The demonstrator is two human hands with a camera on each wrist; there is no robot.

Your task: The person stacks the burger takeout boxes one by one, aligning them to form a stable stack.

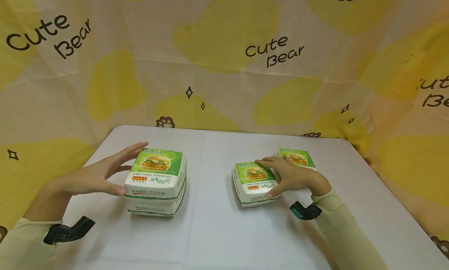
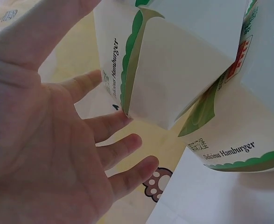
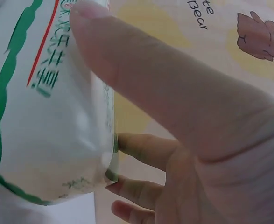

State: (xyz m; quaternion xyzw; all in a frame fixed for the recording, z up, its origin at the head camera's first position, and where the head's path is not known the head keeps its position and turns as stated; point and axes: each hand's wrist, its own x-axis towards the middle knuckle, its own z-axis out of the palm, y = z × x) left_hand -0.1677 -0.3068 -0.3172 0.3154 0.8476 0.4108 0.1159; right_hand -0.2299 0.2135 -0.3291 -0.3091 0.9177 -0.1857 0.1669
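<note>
The right hand [image 3: 207, 140], right of frame, gripped a green-trimmed white carton [image 3: 57, 126] at left, thumb [image 3: 141, 67] on its upper part, fingertips [image 3: 129, 143] at its lower right edge. Upper right, a brown bear [image 3: 260, 37] showed on yellow-patched cloth [image 3: 172, 21].

Head view taken from behind and above both grips, facing forward-down; left hand [image 1: 94, 176] and right hand [image 1: 294, 175] each shared with its own wrist view, taken close, palm-side.

Pretty plain long sleeves [image 1: 28, 244] here, pale yellowish-green, both the same shade. There's a chunky bent black gadget [image 1: 69, 230] at the left sleeve's end, and another black gadget [image 1: 310, 212] at the right sleeve's end, with a teal patch [image 1: 296, 212]
</note>
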